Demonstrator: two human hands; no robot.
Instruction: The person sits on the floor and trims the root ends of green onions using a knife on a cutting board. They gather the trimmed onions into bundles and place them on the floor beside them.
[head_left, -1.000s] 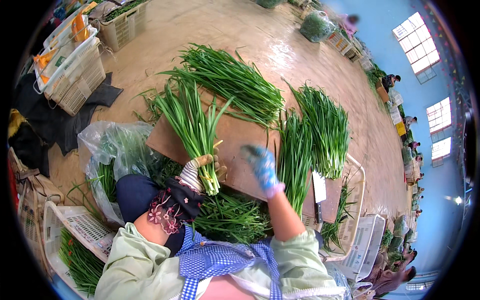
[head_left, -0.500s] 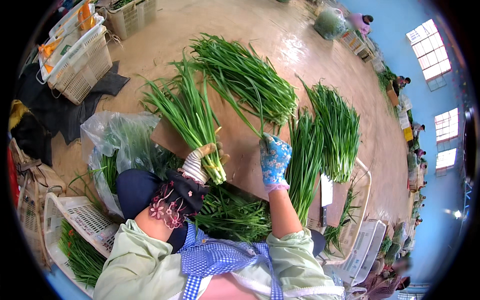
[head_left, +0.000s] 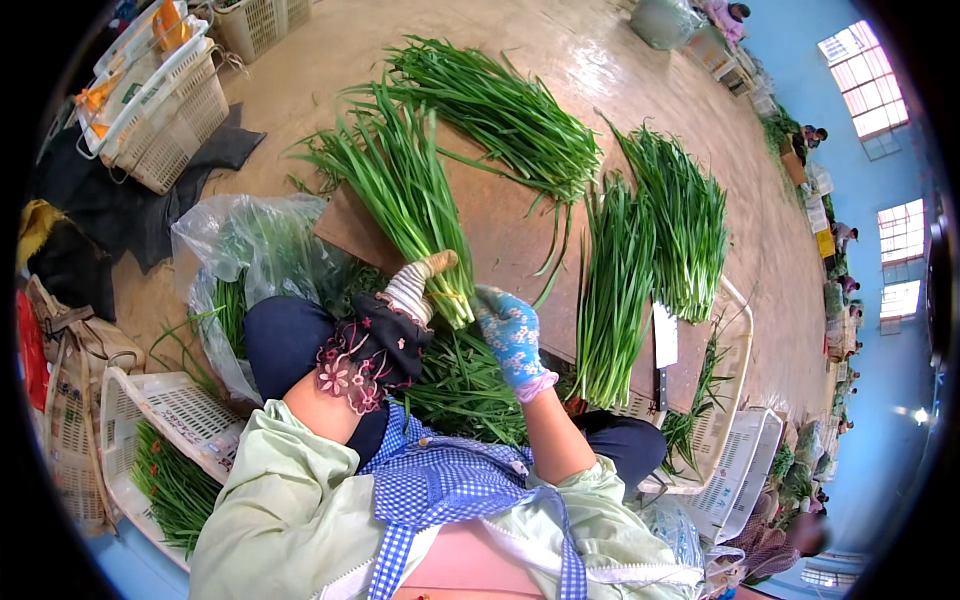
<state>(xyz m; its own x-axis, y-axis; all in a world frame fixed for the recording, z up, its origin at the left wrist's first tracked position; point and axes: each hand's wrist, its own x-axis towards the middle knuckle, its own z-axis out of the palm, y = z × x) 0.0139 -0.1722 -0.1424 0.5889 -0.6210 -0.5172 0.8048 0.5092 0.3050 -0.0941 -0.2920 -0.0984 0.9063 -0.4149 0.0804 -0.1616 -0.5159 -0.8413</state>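
Observation:
My left hand (head_left: 420, 283), in a pale striped glove, is wrapped round a bunch of garlic chives (head_left: 408, 205), leaves pointing away and cut ends toward me. My right hand (head_left: 508, 330), in a blue flowered glove, is at the cut ends of this bunch, its fingers closed against the stalks; the fingertips are partly hidden. Below lies a brown board (head_left: 505, 235). A large pile of chives (head_left: 510, 120) lies on its far side, and two more bundles, a nearer one (head_left: 612, 300) and a farther one (head_left: 682, 225), lie to the right. Loose chives (head_left: 465, 385) fill the space under my hands.
A knife (head_left: 664, 340) with a black handle lies at the board's right edge, over a cream crate (head_left: 735, 385). To the left are a clear plastic bag (head_left: 265, 250) of greens and a white basket (head_left: 190, 415). Stacked crates (head_left: 165, 130) stand far left; people sit along the blue wall.
My right hand has moved left and nearer, to the bunch's cut ends. The few long blades it held now lie on the board. The left hand still grips its bunch, now tilted differently.

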